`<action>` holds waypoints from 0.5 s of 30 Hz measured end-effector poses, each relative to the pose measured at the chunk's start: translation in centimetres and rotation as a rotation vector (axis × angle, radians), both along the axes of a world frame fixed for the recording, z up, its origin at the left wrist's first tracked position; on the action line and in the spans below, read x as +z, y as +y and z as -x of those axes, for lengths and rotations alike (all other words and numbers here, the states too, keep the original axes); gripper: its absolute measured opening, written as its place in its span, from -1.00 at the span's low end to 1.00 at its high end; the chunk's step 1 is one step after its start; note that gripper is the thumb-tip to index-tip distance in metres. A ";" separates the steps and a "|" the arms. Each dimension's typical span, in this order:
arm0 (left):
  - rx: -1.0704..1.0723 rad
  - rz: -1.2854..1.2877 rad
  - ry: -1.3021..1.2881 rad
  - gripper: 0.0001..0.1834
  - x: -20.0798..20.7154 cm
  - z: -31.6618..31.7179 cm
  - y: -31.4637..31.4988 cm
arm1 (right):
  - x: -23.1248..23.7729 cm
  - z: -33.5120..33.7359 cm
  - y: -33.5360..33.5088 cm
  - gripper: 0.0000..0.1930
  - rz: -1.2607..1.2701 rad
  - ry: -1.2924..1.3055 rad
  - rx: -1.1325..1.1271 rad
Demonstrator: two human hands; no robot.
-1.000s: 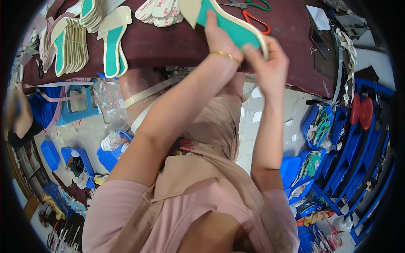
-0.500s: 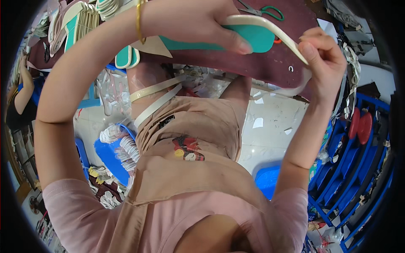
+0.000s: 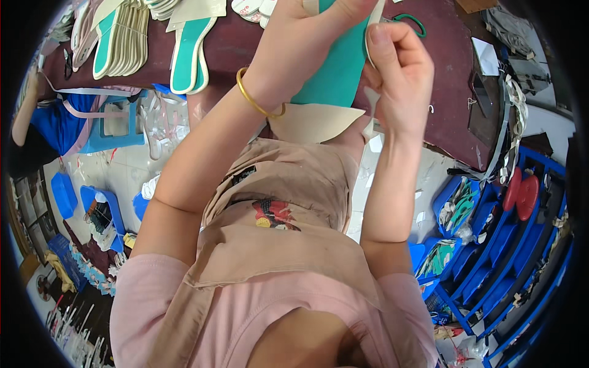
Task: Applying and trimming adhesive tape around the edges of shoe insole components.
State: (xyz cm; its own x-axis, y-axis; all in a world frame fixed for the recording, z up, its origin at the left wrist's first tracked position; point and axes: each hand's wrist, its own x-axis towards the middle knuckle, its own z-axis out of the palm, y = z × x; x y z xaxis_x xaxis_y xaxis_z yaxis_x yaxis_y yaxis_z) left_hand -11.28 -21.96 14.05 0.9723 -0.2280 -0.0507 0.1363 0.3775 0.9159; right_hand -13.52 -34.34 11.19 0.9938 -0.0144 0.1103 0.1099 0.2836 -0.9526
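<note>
My left hand (image 3: 300, 52), below a gold bangle (image 3: 246, 97), is closed on a teal insole (image 3: 334, 83) held above the table's near edge. A cream flap (image 3: 316, 127) hangs from its near end over my lap. At the insole's right edge, my right hand (image 3: 402, 70) pinches a cream edging strip (image 3: 369, 46) between thumb and fingers. The insole's far end runs out of the picture at the top.
Tied stacks of insoles (image 3: 126, 40) and loose teal ones (image 3: 184, 58) lie on the dark red table (image 3: 239, 46). Green-handled scissors (image 3: 410, 23) lie beyond my right hand. Blue racks (image 3: 515, 227) stand at right. A co-worker's arm (image 3: 26, 107) shows at left.
The insole has swung from lying sideways to pointing away from me. My left hand has moved with it, and my right hand has come leftward, close beside the left.
</note>
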 end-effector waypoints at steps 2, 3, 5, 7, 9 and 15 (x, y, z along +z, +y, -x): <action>0.033 0.003 0.106 -0.71 0.4 -0.2 0.0 | -0.4 -0.1 -0.3 -0.80 0.029 -0.009 0.017; 0.022 0.015 -0.023 -0.70 -0.4 -0.6 0.5 | -0.7 -0.2 -0.4 -0.82 0.056 -0.021 0.038; 0.016 0.030 -0.157 -0.69 -1.0 -1.3 1.5 | -1.9 1.6 -0.1 -0.85 0.120 0.062 0.061; -0.063 -0.001 0.019 -0.59 -1.4 -1.5 2.0 | -3.3 2.1 0.1 -0.83 0.295 0.035 0.028; -0.190 0.208 0.057 -0.53 -2.3 -2.3 2.4 | -2.7 1.2 0.2 -0.82 0.426 -0.103 -0.023; -0.331 0.323 -0.001 -0.34 -0.7 -0.6 2.0 | -1.9 -1.3 -1.7 -0.84 -0.020 0.067 0.305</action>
State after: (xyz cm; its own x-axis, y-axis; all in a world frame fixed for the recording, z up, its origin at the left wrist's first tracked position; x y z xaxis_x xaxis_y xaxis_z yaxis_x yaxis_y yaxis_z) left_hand -10.68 -19.92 13.33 0.8448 -0.5298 0.0750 0.2962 0.5797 0.7591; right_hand -12.20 -35.99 9.24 0.9577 0.2837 0.0472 -0.0460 0.3130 -0.9486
